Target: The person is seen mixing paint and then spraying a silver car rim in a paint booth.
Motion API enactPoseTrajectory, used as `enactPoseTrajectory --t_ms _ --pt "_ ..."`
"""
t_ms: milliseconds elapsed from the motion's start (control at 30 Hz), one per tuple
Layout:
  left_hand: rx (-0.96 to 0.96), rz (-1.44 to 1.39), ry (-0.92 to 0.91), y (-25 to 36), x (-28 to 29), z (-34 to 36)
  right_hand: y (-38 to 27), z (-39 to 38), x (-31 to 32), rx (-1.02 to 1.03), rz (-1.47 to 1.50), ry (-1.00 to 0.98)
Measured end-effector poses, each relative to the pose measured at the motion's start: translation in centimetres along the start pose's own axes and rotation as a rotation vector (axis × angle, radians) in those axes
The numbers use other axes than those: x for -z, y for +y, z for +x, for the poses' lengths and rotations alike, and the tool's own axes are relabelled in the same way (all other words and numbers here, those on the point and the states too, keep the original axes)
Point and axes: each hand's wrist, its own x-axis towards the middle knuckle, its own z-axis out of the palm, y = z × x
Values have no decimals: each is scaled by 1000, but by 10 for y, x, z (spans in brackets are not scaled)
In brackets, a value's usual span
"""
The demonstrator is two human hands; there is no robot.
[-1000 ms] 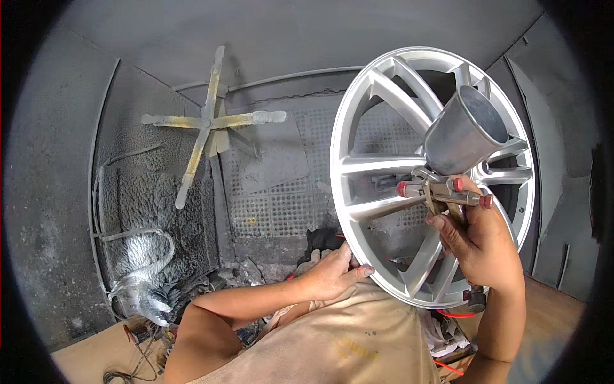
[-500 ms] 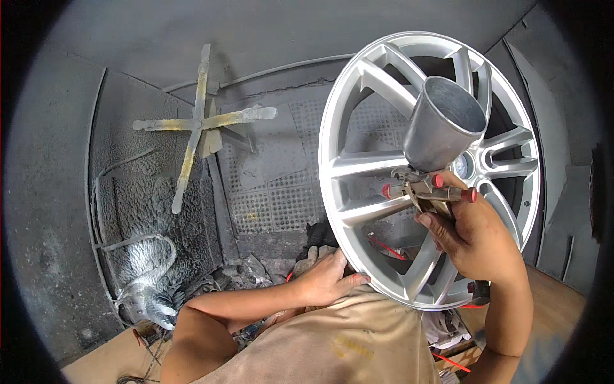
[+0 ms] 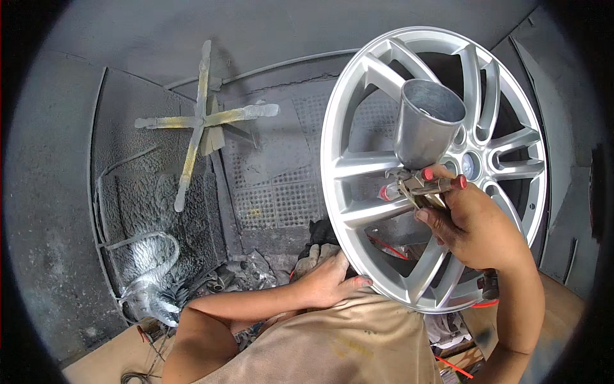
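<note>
A silver multi-spoke alloy wheel (image 3: 374,163) stands tilted at the right, its face toward me. In front of its spokes, my right hand (image 3: 476,227) is wrapped round a spray gun (image 3: 419,185) with red knobs. A grey metal cup (image 3: 425,137) sits on top of the gun; its open mouth shows. At the wheel's lower left edge, my left hand (image 3: 329,280) grips the rim, thumb on the near side and most fingertips hidden behind it. Dark smudges and a reddish mark are on that thumb.
A paint-crusted cross-shaped stand (image 3: 199,121) rises at the left. Behind it is a perforated panel (image 3: 281,198). A bent pipe (image 3: 144,240) runs along the coated left wall. Crumpled sheeting (image 3: 252,269) lies below, and a red hose (image 3: 454,367) passes at the lower right.
The spray gun and its cup have moved slightly left across the wheel's face, with the cup more upright. The wheel sits a little further right in view. My left hand keeps its place.
</note>
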Motion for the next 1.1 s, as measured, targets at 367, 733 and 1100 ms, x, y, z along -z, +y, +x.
enactPoseTrajectory --t_ms 367,733,1100 --pt "76 -134 -21 -1 1 -1 -4 11 2 102 99 -160" --pt "54 -23 -34 4 5 0 4 14 1 133 -71 -80" --pt "13 -49 -12 5 6 1 14 11 -2 151 -151 -62"
